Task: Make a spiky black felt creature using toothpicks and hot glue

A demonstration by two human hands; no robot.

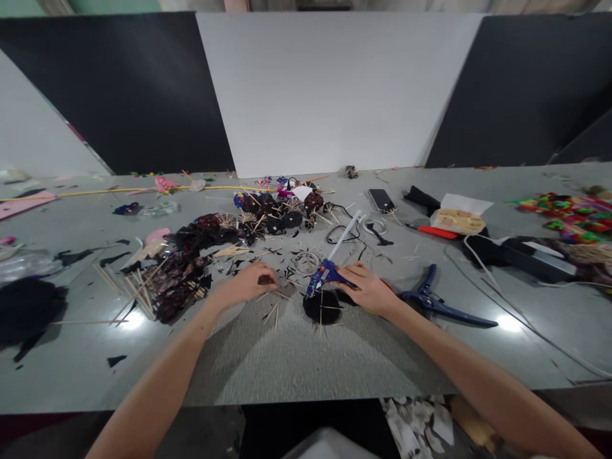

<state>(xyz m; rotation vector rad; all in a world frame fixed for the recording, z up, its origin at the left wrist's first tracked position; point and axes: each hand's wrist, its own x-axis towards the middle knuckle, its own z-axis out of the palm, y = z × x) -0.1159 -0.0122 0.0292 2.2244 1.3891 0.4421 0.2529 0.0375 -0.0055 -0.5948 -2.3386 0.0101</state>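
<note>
My right hand (367, 287) is wrapped round the handle of a blue glue gun (325, 274) with a long white glue stick rising from its back. Its nozzle end is over a round black piece (315, 310) with thin wooden sticks laid out across it like spokes. To the left, my left hand (254, 281) has its fingers curled together just above the table, close to a few loose wooden sticks (276, 313). Whatever those fingertips pinch, if anything, is too small to make out.
Dark patterned fabric pieces (179, 280) with stick bundles lie left. Blue cutters (442, 306), a red-handled knife (437, 232), a tissue pack (458, 220) and a phone (381, 199) lie right. Stick-spoked black discs (291, 219) sit behind my hands. A white cable (526, 319) crosses the right side.
</note>
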